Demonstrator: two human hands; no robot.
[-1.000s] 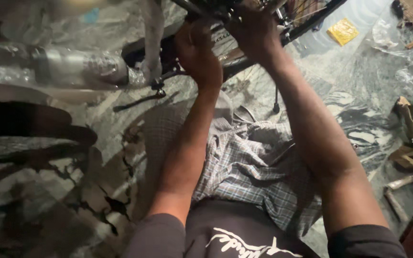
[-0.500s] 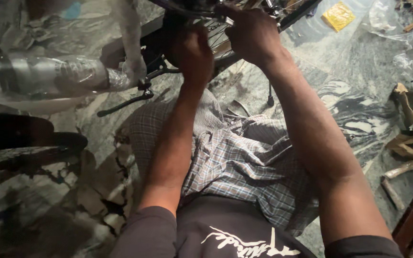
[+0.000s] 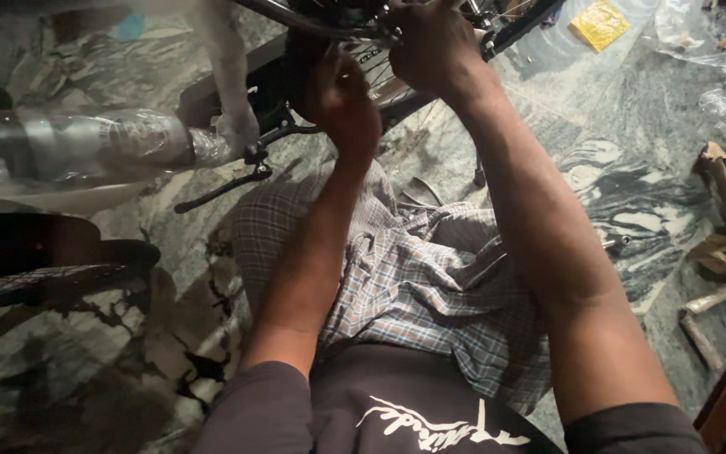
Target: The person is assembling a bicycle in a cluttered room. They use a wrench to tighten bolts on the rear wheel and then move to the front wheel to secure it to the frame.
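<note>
Overhead — both arms outstretched, left hand (image 3: pixel 342 97) and right hand (image 3: pixel 430 46) on bicycle wheel (image 3: pixel 363 25).

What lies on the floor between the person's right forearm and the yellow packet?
In the head view, only bare marbled floor lies between the right forearm and the yellow packet.

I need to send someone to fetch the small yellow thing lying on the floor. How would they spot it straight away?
Start at the green marbled stone floor and look beyond the person's right hand, past the black bicycle frame tube. There lies a flat, square yellow packet. It is the only bright yellow thing; the plastic wrap beside it is clear and crumpled.
</note>
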